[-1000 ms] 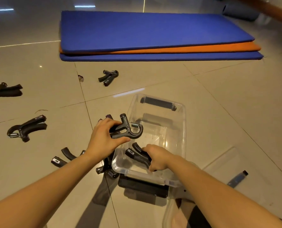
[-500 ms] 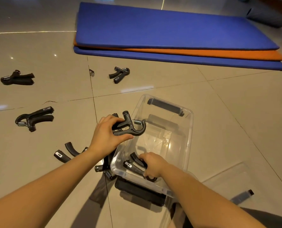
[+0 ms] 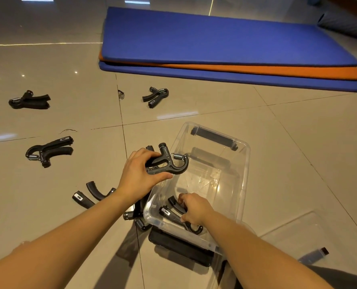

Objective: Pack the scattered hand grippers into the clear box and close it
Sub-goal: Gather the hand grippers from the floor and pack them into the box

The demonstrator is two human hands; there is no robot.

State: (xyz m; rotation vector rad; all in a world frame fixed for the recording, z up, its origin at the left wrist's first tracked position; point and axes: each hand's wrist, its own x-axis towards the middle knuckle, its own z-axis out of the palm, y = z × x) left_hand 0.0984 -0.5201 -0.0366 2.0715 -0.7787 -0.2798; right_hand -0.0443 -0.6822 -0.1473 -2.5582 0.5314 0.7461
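Where the head camera looks down, the clear box (image 3: 247,163) stands open on the glossy tiled floor (image 3: 298,132). It is a see-through plastic tub with rounded corners, a black bar handle (image 3: 214,138) at the far end and a black latch (image 3: 181,247) at the near end.

Contents: one black boxed gripper (image 3: 169,212) low in the near end. The right hand (image 3: 194,211) is inside the box, fingers curled round its handles and covering its middle.

Above the left rim, the left hand (image 3: 138,176) is clamped on a held gripper (image 3: 171,163), whose steel coil spring and hooked head point over the box.

Loose on the floor, well apart from the box:
- far-left gripper (image 3: 28,100)
- far gripper (image 3: 155,93)
- mid-left gripper (image 3: 48,151)

Partly hidden:
- near gripper (image 3: 88,195), cut off by the left forearm.
- wall-side gripper (image 3: 136,215), against the box's left wall, with only knob and spring showing.
- clear lid (image 3: 298,232), faint, flat beside the box at lower right.
- small object (image 3: 121,94) on a grout line, too small to identify.

Beyond lie the stacked foam mats (image 3: 215,38), in the order blue, orange, blue.
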